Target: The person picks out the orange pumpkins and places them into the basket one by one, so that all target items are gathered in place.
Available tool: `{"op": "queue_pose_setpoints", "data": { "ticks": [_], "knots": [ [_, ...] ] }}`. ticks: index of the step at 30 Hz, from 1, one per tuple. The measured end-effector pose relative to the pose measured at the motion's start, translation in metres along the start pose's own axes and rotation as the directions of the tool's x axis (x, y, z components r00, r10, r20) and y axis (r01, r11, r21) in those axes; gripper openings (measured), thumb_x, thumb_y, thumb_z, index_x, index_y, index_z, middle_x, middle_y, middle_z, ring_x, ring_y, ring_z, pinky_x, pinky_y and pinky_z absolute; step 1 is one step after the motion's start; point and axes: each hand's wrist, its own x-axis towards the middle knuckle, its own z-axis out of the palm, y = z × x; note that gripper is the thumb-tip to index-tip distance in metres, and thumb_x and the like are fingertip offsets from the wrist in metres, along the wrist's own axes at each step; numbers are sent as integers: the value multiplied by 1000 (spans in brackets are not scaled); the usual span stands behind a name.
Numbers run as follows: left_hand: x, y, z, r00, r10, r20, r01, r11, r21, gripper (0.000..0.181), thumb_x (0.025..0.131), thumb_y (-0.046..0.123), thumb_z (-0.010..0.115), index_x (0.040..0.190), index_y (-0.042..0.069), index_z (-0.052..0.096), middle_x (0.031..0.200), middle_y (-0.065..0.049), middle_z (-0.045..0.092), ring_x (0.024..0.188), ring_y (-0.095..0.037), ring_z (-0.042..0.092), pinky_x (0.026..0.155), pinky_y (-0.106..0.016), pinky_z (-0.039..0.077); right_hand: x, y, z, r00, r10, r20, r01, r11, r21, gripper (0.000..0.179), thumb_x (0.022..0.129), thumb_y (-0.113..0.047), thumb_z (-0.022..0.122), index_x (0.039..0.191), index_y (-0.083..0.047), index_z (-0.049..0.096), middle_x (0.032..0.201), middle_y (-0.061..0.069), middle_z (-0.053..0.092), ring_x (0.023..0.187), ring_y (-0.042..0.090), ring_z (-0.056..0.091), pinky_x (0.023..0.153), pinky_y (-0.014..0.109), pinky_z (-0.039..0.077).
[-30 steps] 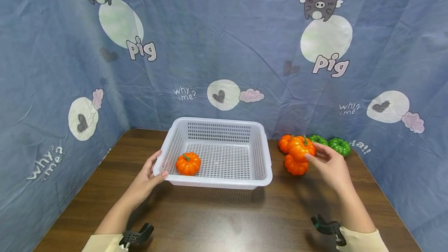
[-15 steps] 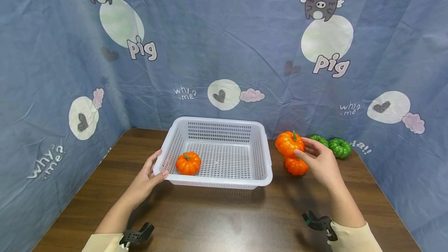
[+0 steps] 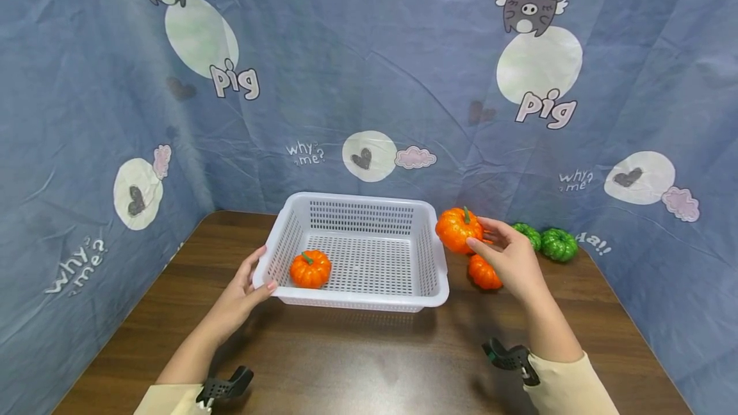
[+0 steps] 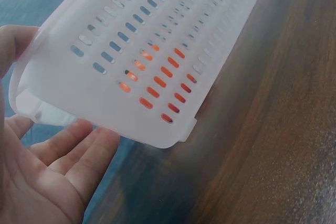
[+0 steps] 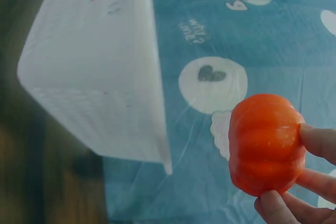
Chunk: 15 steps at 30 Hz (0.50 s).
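Observation:
My left hand grips the left end of a white perforated plastic basket, thumb over the rim and fingers under it in the left wrist view. Inside the basket, at its left front, sits one small orange pumpkin. My right hand pinches another orange pumpkin with a green stem, raised just off the basket's right rim. In the right wrist view the held pumpkin shows its ribbed side, with fingertips on it, apart from the basket wall.
One more orange pumpkin lies on the wooden table right of the basket, and another behind it is mostly hidden by my hand. Two green pumpkins stand at the back right. A blue printed cloth hangs behind the table.
My right hand has carried the held pumpkin leftward and slightly up, from over the other pumpkins to beside the basket's right rim. The left hand and basket have stayed in place.

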Motion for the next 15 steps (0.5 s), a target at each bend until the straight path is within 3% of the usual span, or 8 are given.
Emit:
{"op": "queue_pose_setpoints", "data": {
  "ticks": [10, 15],
  "knots": [
    [0, 1, 0, 1000, 3, -1, -3, 1000, -15, 79, 100, 11, 59, 161, 18, 8, 154, -29, 30, 132, -44, 41, 90, -14, 44, 16, -20, 11, 999, -28, 47, 27, 999, 23, 54, 91, -28, 76, 136, -4, 59, 127, 18, 65, 118, 30, 61, 99, 40, 49],
    [0, 1, 1, 1000, -6, -5, 6, 1000, -12, 80, 100, 12, 59, 161, 18, 8, 154, -29, 29, 133, -44, 41, 90, -13, 44, 23, -28, 18, 996, -44, 83, 42, 999, 26, 53, 90, -26, 77, 136, -5, 60, 126, 17, 65, 116, 30, 61, 98, 45, 50]
  ]
}}
